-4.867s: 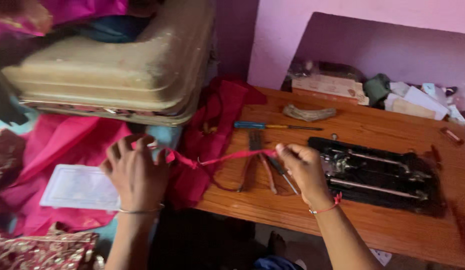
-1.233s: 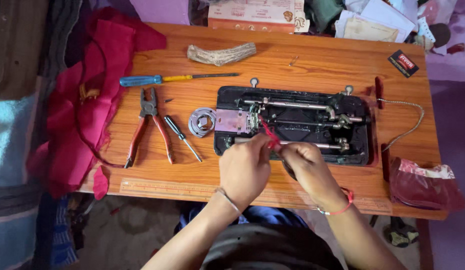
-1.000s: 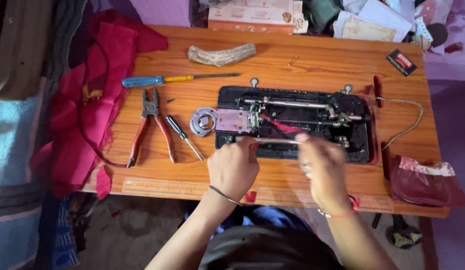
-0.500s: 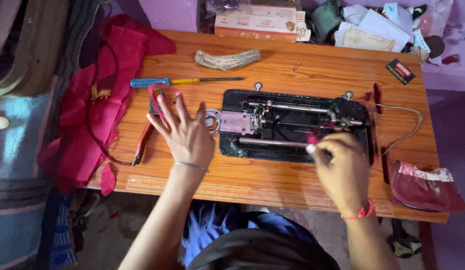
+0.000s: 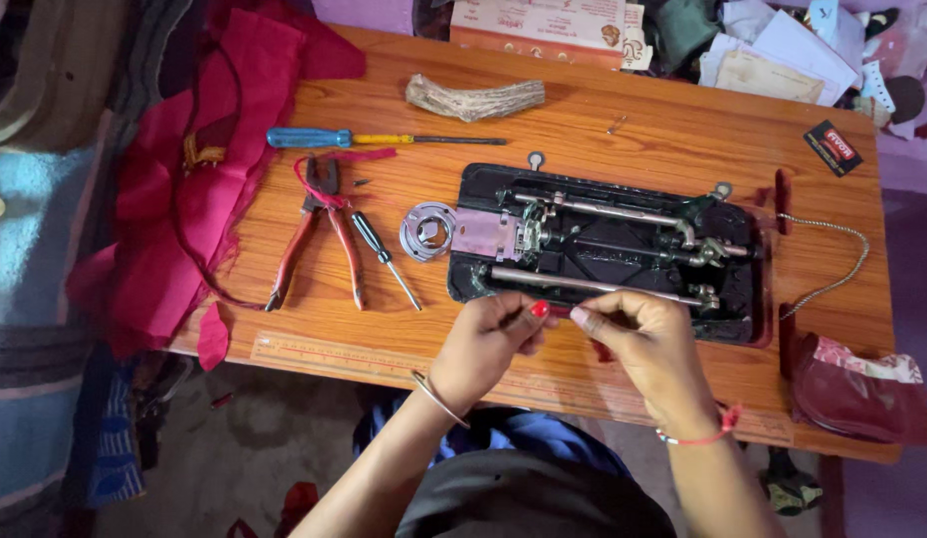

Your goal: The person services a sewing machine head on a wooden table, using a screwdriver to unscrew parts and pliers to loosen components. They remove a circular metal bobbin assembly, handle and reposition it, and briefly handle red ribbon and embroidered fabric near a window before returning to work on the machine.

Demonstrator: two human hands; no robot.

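Both hands, left hand (image 5: pixel 493 339) and right hand (image 5: pixel 638 344), pinch a red strip (image 5: pixel 563 312) lying left-to-right between them.

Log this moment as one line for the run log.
left hand: pinching small red piece | right hand: fingertips meeting left | sewing machine: underside up | pliers: untouched

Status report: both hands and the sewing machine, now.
Left hand and right hand together at the table's near edge, pinching something small and red. Black overturned sewing machine untouched, just beyond. Red-handled pliers lie clear, left.
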